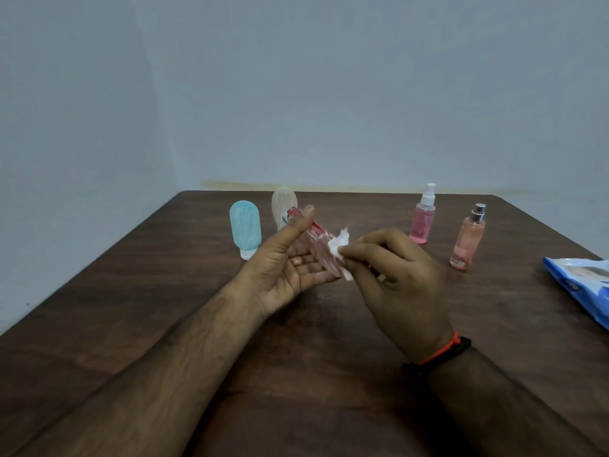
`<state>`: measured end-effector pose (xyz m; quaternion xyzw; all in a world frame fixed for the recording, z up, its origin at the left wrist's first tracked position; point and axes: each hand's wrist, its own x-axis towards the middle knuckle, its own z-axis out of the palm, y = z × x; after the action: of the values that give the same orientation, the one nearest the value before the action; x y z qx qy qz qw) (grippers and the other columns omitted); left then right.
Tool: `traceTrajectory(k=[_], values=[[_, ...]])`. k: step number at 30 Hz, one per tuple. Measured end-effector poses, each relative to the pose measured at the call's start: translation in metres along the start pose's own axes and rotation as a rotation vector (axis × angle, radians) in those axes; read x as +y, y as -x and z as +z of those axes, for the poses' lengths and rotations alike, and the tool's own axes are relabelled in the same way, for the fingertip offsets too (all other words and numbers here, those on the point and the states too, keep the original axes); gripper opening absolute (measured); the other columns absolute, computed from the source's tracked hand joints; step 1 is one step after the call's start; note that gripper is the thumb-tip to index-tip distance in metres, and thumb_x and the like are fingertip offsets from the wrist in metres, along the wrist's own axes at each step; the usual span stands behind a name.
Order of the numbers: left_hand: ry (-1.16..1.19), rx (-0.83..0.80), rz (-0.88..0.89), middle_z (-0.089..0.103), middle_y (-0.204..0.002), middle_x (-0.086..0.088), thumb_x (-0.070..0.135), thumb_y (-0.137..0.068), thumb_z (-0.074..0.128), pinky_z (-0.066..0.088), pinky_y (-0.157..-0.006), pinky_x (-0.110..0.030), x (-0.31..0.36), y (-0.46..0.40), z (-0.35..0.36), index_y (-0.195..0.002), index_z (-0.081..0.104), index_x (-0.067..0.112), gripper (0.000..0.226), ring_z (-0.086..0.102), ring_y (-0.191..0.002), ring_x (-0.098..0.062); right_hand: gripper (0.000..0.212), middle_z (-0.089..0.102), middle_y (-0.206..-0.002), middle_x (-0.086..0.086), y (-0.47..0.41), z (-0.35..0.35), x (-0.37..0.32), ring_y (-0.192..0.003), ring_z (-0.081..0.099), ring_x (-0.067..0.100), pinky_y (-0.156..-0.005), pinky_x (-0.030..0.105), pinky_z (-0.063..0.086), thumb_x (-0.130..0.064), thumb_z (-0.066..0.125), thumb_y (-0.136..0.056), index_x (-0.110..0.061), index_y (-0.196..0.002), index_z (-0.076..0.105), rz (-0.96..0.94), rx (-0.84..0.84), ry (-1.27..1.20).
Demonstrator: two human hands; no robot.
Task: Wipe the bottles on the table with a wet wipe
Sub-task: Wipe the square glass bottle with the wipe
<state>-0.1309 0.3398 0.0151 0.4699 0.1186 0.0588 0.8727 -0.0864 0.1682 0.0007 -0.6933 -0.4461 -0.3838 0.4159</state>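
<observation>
Above the dark wooden table [329,374], I see the left hand [283,268] gripping a tilted clear pink bottle [321,250] with thumb along it, while the right hand [395,275] pinches a white wet wipe [337,246] against its side.

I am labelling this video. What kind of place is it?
Probably a plain indoor room, not clearly a home or a lab: a bare wall, a dark wooden table set against it, and only toiletry bottles and a wipes pack on it.
</observation>
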Motion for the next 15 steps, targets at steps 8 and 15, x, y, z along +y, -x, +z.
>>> traceTrajectory(k=[8, 15], values=[[-0.013, -0.003, -0.006, 0.072, -0.105, -0.02, 0.037, -0.068, 0.084, 0.061, -0.065, -0.04, -0.007, -0.002, 0.0, -0.124, 0.057, 0.0, 0.072, 0.073, -0.088, -0.029, 0.007, 0.069, -0.086, 0.004, 0.0, -0.002, -0.005, -0.078, 0.064, 0.019, -0.064, 0.035, 0.052, -0.009, 0.077, -0.084, -0.009, -0.09, 0.078, -0.139, -0.172, 0.057], [-0.001, 0.041, 0.02, 0.073, -0.103, -0.025, 0.039, -0.065, 0.083, 0.06, -0.064, -0.04, 0.0, -0.003, -0.002, -0.131, 0.05, -0.004, 0.086, 0.074, -0.09, -0.035, 0.006, 0.069, -0.083, 0.002, 0.0, -0.001, -0.001, -0.072, 0.064, 0.02, -0.059, 0.038, 0.054, -0.011, 0.08, -0.078, -0.011, -0.083, 0.076, 0.018, -0.237, 0.114]])
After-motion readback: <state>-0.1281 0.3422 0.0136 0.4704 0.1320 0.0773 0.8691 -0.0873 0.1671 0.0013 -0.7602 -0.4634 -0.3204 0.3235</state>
